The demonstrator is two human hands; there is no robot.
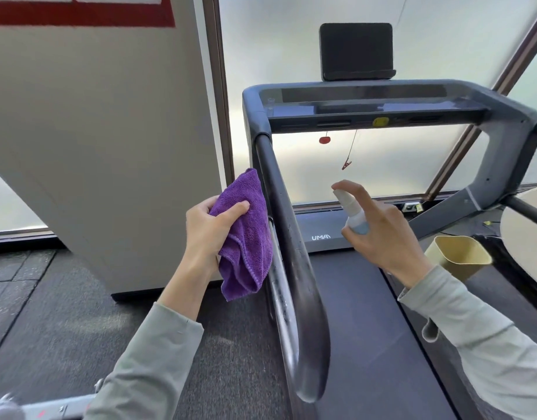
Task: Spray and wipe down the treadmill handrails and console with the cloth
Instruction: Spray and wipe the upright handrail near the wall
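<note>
The treadmill (361,328) fills the right half of the view, belt running away toward the console (373,106) at the far end, and the part that matters now is the left handrail (279,213), a long dark bar whose axis slopes from the console corner down and toward the camera, ending in a rounded tip near the bottom of the picture. The two hands sit on either side of it. The left hand (211,234) is outboard of the rail, fingers and thumb curled round a bunched purple cloth (246,237), and the cloth's edge hangs right against the bar's outer side, touching or all but touching; I can't call which. The right hand (382,234) is inboard, over the belt, wrapped round a small spray bottle (353,215) with the forefinger up on the pump head, nozzle apparently aimed leftward across at the rail's mid-length. So the cloth hand is the nearer one, and by my reading the wipe would run along that sloping axis once the spray lands. Right handrail (524,212) sits well apart, untouched-looking.
</note>
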